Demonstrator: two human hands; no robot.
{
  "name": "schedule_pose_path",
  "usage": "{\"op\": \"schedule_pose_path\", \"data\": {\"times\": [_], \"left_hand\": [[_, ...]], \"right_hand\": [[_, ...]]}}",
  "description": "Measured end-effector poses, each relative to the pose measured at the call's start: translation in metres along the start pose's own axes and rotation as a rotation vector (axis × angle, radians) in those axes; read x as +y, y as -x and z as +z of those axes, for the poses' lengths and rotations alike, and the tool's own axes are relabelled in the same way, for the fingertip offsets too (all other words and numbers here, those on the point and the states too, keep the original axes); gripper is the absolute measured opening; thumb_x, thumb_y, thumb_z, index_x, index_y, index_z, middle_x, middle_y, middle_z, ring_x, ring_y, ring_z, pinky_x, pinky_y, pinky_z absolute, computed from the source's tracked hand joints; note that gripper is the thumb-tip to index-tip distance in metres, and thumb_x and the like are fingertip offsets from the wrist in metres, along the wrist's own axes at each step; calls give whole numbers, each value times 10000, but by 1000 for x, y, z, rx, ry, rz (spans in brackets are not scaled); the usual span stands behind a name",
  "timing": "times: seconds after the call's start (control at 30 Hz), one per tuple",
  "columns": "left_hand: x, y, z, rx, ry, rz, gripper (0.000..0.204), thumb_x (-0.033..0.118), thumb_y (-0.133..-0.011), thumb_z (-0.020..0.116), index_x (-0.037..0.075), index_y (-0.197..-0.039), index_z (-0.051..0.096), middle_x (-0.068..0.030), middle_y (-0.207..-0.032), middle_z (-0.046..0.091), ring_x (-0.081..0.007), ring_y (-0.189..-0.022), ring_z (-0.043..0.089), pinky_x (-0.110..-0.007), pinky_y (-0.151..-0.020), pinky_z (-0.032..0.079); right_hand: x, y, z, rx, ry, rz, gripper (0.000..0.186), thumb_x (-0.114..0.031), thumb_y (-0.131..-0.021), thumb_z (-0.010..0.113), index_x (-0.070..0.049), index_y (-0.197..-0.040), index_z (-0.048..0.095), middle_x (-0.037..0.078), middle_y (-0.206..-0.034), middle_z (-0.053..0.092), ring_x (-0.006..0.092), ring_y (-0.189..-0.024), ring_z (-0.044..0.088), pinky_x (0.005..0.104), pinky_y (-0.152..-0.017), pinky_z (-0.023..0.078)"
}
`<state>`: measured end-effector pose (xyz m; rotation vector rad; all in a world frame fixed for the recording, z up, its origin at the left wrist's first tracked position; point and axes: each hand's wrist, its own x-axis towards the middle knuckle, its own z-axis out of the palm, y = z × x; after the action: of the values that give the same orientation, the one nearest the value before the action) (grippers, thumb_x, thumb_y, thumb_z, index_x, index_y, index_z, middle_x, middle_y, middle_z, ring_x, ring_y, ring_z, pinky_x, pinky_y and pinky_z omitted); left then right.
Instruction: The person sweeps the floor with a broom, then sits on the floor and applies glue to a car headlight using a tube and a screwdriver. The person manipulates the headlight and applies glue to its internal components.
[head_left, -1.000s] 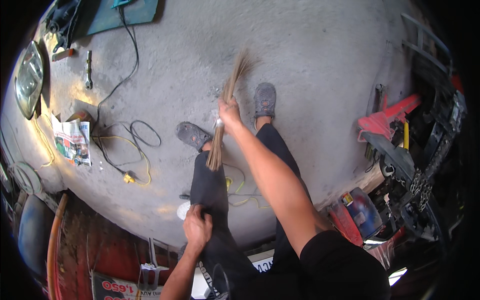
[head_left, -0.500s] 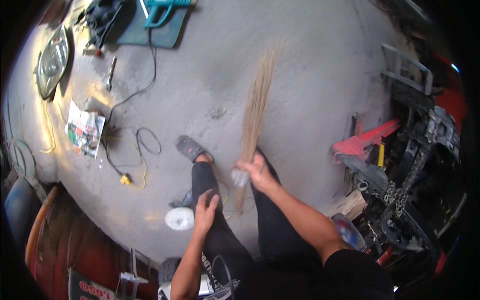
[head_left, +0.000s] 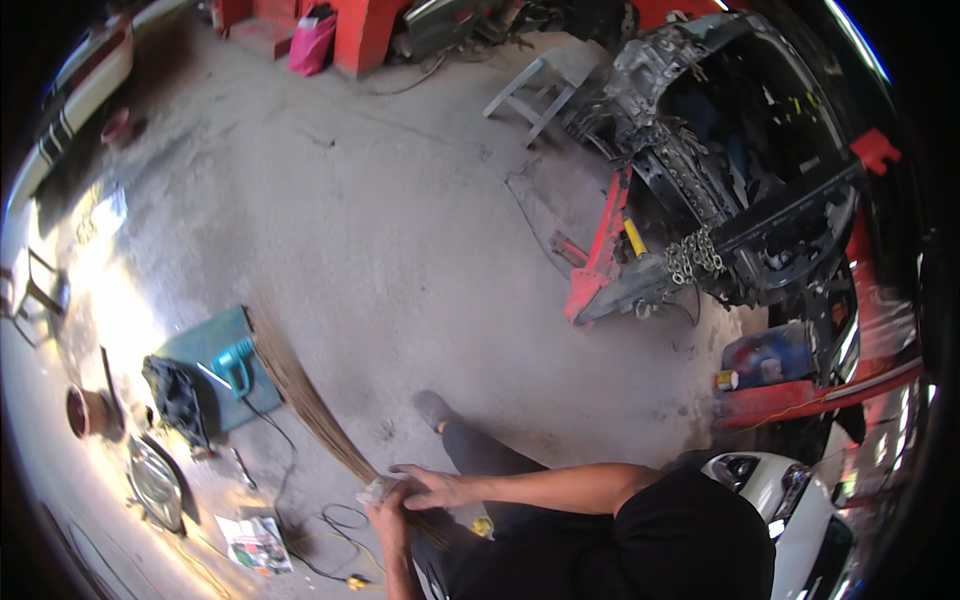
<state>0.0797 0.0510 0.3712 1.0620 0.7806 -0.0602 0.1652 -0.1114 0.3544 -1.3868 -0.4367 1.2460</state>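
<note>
My left hand (head_left: 390,508) is closed on a stick broom (head_left: 315,400) at its pale wrapped binding, near my body. My right hand (head_left: 433,487) is just to its right, fingers curled on the same broom. The long bristles slant up-left, blurred at the tips, beside a teal power tool (head_left: 234,370) on a dark teal mat (head_left: 215,335). A dark bundle (head_left: 175,400) lies on that mat. Below are a headlight (head_left: 157,483), a wrench (head_left: 243,466) and a newspaper (head_left: 255,548) among cords.
A stripped car front (head_left: 705,165) with chains and red pulling equipment (head_left: 595,270) stands right. A grey metal stand (head_left: 530,95) and red structures (head_left: 355,35) are at the back. A white car (head_left: 790,510) is lower right; a dark pot (head_left: 87,410) and stool (head_left: 35,285) are left.
The view has swung toward the car frame and farther across the floor. My left hand has left my leg and joined my right on the broom, which now slants up-left.
</note>
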Motion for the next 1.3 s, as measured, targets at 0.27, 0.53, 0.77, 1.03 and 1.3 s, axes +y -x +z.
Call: {"op": "schedule_pose_path", "data": {"times": [0.27,0.53,0.77,1.03,1.3], "left_hand": [[96,3,73,55,340,304,368,-33,-918,750,23,-1241,583,-108,-1041,689,-250,-976,706,-398,-929,565],[152,-15,166,-34,276,506,267,102,-1024,691,48,-1241,545,-120,-1107,660,-259,-1015,691,-457,-1002,540],[183,-69,280,-17,518,324,192,194,-1050,688,92,-1175,584,-94,-1045,656,-248,-946,685,-497,-984,565],[216,-177,365,-42,510,202,249,264,-991,770,99,-1092,612,-99,-954,683,-286,-879,690,-526,-914,587],[255,-355,437,-193,583,-148,303,361,-1070,639,63,-1123,651,-115,-1045,722,-277,-983,696,-446,-962,555]], "right_hand": [[-60,50,-4,418,-775,162,577,-422,-1099,602,-106,-1569,492,116,-1461,575,237,-1288,604,419,-960,599],[-89,26,-94,638,-570,-65,364,-331,-1098,593,-29,-1253,721,97,-1211,709,195,-1081,695,374,-836,614],[-138,46,-220,718,-883,26,476,-455,-1080,577,-108,-1399,644,95,-1190,698,215,-1122,668,393,-989,544],[-232,26,-325,743,-386,-206,530,-446,-1111,512,-41,-1437,616,139,-1293,695,250,-1217,643,390,-1083,486],[-286,-68,-465,832,516,-471,517,-267,-1046,697,14,-1459,562,229,-1375,619,391,-1291,612,435,-1111,482]]}}
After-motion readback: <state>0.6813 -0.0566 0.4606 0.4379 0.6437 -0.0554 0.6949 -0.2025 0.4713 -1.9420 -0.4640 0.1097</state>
